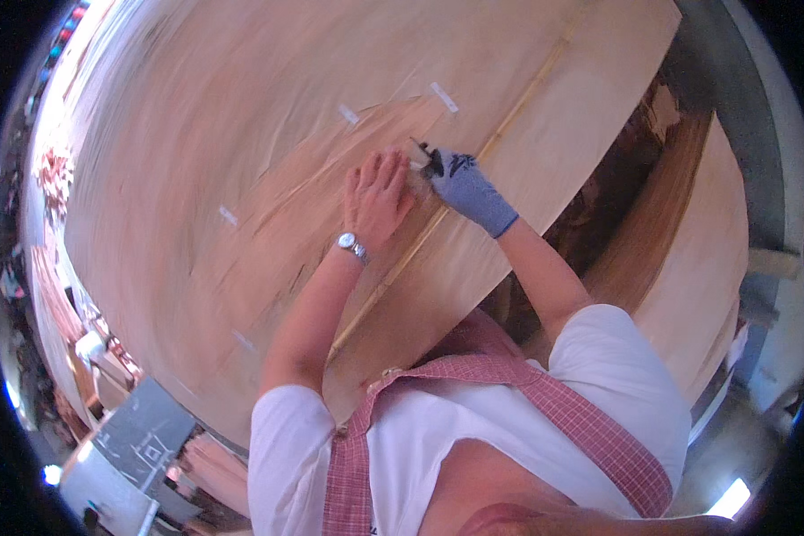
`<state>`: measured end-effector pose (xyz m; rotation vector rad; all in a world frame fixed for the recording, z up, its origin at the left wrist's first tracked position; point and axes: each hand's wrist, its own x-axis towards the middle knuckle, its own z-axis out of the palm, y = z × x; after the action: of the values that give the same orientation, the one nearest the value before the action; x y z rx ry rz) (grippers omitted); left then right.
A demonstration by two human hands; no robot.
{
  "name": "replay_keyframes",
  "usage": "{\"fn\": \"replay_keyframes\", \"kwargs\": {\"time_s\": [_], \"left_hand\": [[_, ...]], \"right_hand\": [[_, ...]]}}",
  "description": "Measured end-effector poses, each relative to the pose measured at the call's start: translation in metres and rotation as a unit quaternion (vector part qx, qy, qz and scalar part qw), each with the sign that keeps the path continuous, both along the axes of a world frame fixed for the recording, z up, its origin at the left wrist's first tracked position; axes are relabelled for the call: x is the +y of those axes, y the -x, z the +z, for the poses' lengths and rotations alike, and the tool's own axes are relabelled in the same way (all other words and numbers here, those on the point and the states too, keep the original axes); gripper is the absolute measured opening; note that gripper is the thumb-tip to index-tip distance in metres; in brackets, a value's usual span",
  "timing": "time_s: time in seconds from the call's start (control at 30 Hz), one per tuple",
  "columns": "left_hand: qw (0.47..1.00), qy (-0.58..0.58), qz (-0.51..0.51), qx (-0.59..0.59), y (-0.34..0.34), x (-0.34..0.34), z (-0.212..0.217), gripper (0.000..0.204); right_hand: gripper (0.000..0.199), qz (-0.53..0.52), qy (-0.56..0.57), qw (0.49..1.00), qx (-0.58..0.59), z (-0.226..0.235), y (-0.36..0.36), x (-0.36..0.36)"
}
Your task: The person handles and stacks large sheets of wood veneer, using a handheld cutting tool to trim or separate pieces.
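Observation:
My left hand (377, 198), bare and wearing a silver wristwatch (352, 245), lies flat with its fingers stretched out on a reddish-brown piece of wood veneer (308, 192). My right hand (470, 189), in a blue-grey knit glove with dark markings, is closed around a small dark tool (432, 166) with a thin pointed tip. The tip rests close to the left fingertips, near the veneer's edge. The exact kind of tool is too small to tell. Beneath both hands spreads a large pale wood sheet (188, 116).
White tape strips (444, 97) sit around the veneer piece. A narrow yellowish strip (527, 94) runs diagonally along the sheet. At the right, darker wood sheets (661, 214) show beyond its edge. A grey board (143, 429) and veneer stacks (213, 469) stand at lower left.

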<state>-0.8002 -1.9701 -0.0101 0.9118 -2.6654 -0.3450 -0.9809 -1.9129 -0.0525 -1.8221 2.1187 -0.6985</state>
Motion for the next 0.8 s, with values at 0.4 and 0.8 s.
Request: {"fn": "replay_keyframes", "kwargs": {"time_s": [0.4, 0.8], "left_hand": [[0.929, -0.029, 0.366, 0.057, -0.298, 0.014, -0.022, 0.045], [0.959, 0.082, 0.272, -0.02, -0.474, -0.047, -0.038, 0.045]], "right_hand": [[0.021, 0.115, -0.211, 0.843, -0.481, 0.048, -0.24, -0.077], [0.021, 0.148, -0.089, 0.98, -0.1, -0.013, -0.513, -0.156]]}}
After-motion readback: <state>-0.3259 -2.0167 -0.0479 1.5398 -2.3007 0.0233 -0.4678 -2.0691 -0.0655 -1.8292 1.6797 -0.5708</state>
